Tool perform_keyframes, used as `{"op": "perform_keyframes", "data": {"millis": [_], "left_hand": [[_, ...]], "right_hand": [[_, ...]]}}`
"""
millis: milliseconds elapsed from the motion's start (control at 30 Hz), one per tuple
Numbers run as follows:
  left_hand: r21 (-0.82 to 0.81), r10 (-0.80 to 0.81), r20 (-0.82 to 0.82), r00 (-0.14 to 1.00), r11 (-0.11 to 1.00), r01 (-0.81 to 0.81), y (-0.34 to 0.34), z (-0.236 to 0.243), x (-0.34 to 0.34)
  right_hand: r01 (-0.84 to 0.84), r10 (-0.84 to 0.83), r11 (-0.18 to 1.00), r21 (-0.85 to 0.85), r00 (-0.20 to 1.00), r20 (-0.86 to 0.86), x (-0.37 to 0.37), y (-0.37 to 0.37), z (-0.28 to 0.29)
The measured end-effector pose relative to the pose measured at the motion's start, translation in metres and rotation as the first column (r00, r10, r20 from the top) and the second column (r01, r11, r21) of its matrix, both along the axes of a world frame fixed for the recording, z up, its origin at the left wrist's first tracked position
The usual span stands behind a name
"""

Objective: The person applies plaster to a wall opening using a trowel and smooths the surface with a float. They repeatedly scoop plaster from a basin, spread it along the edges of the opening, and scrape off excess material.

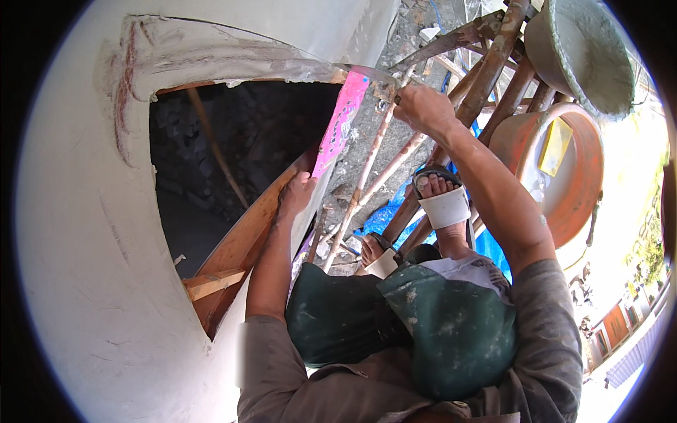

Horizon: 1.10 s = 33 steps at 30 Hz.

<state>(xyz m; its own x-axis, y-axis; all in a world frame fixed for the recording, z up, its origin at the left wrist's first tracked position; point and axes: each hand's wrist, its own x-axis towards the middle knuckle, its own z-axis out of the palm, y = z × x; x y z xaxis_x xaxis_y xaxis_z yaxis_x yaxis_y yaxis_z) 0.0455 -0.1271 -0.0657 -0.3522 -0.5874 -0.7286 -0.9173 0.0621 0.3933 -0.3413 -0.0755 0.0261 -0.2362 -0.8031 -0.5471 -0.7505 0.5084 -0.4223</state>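
The trowel (367, 72) lies flat against the fresh plaster (282, 67) along the top edge of the wall opening (240, 155), gripped in the closed right hand (423, 107). The left hand (297, 194), fingers curled, holds the wooden frame (240, 240). Smoothing seems underway; the next stroke calls for steady, even pressure.

A grey pan (582, 53) crusted with mortar is sitting at the top of the bamboo scaffold (493, 63), and an orange tub (582, 176) holding a yellow sponge (555, 144) is resting just below that pan. Blue tarp (384, 215) is lying under the scaffold's poles. Rooftops (627, 331) are showing far beneath, right of the scaffold.
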Motion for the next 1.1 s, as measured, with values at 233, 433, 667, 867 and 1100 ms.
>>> {"op": "perform_keyframes", "data": {"millis": [233,433,667,867,1100], "left_hand": [[-0.007,-0.015,-0.002,1.000,1.000,0.015,0.000,-0.002,-0.003],[-0.027,-0.033,-0.032,0.999,0.999,0.032,0.000,-0.005,-0.004],[-0.023,-0.061,-0.031,0.998,0.998,0.060,-0.002,-0.008,-0.007],[-0.029,-0.057,-0.043,0.997,0.998,0.056,-0.001,-0.009,-0.009],[0.006,-0.059,-0.049,0.997,0.998,0.060,-0.001,-0.011,-0.013]], "right_hand": [[-0.036,0.037,0.999,0.022,0.999,-0.035,0.000,-0.001,0.011],[-0.038,0.040,0.998,0.046,0.998,-0.048,-0.001,-0.001,0.017],[-0.055,0.057,0.998,0.040,0.997,-0.046,-0.001,0.000,0.024],[-0.068,0.067,0.997,-0.029,0.996,-0.051,-0.002,0.005,0.022],[-0.075,0.073,0.997,-0.034,0.996,-0.054,-0.004,0.007,0.036]]}}
